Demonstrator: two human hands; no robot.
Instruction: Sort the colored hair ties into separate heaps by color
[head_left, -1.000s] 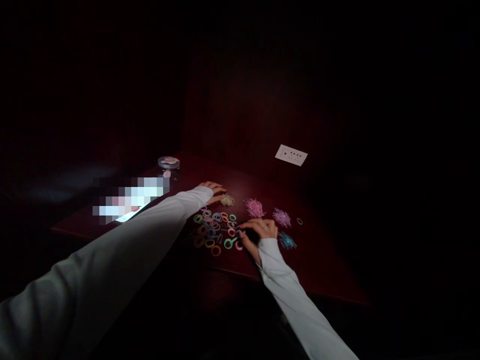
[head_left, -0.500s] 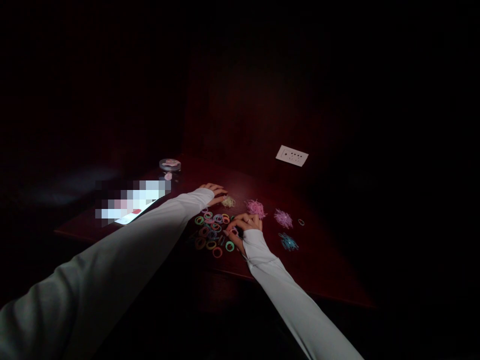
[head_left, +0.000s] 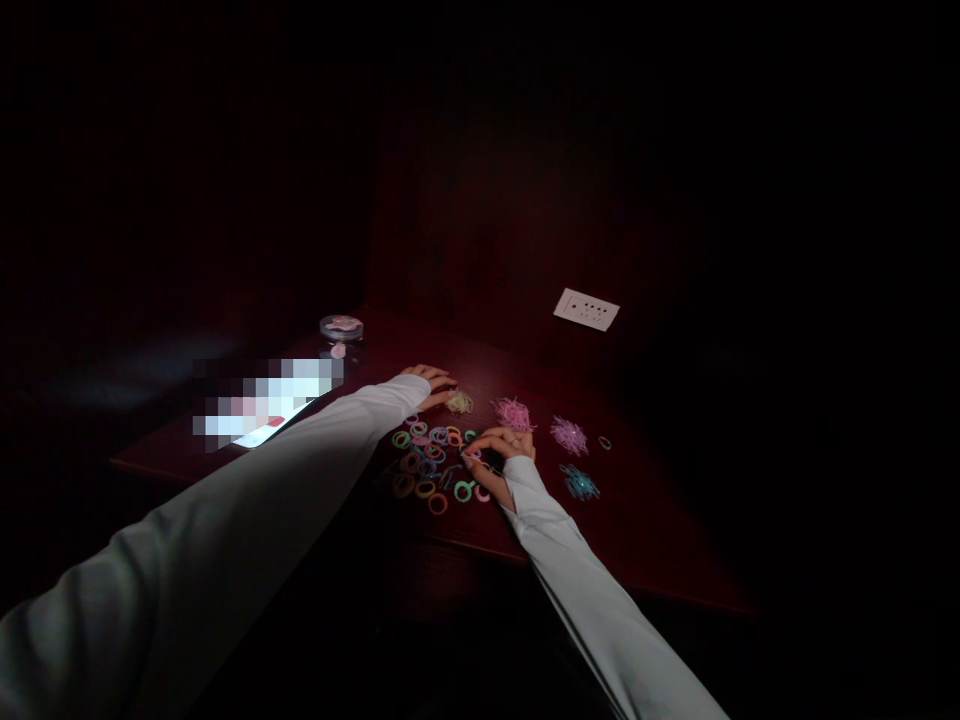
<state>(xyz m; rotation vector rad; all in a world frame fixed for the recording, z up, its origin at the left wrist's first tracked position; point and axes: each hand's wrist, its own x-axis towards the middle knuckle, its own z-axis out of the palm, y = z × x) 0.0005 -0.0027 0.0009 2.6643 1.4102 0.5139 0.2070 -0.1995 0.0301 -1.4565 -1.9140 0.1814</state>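
Observation:
My left hand [head_left: 430,384] lies with its fingers stretched out on the table, beside a small pile of pale yellow strands [head_left: 459,402] that look like thin rubber bands. My right hand [head_left: 511,446] is over the right side of a spread of colourful ring-shaped hair ties [head_left: 437,504]. Its thumb and forefinger are pinched together; what lies between them, if anything, is too small to make out. Beyond this hand sits a pink pile [head_left: 513,413] of similar strands. Farther right are a purple pile [head_left: 569,435] and a blue pile [head_left: 580,483].
The dark red table [head_left: 637,540] stands against a wall with a white socket plate [head_left: 586,310]. A round clear container [head_left: 341,328] is at the back left. In front of it glows a bright screen [head_left: 262,432], partly blurred out. One loose ring [head_left: 604,442] lies far right.
My right hand has shifted slightly to the right, with thumb and forefinger now closer together. A pink hair tie beneath it has come into view. My left hand stays in place.

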